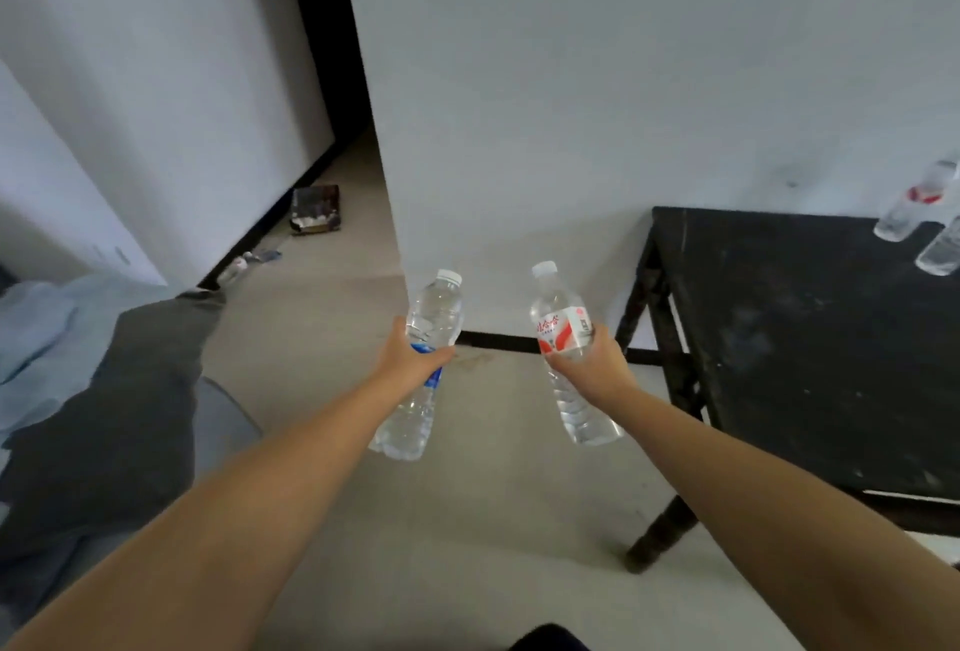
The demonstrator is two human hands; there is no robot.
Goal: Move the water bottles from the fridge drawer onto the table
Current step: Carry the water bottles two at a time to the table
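The left hand (pixel 410 357) has its grip wrapped round the middle of a clear bottle (pixel 418 364) with a white cap and a blue label; the label is mostly hidden by the fingers and no writing on it can be read; the bottle tilts, cap up and away from the person. The right hand (pixel 587 362) grasps a second bottle (pixel 566 354), white-capped, with a red and white label bearing red Chinese characters, too blurred to read surely; it leans cap up, base toward the person. Both bottles are held in the air above the pale floor (pixel 467 520), well apart from each other, left of the black worktop (pixel 810 349); two more bottles (pixel 914 211) stand at the worktop's far right corner, one with a red label, its writing illegible. By the wall lies a dark box (pixel 316 209).
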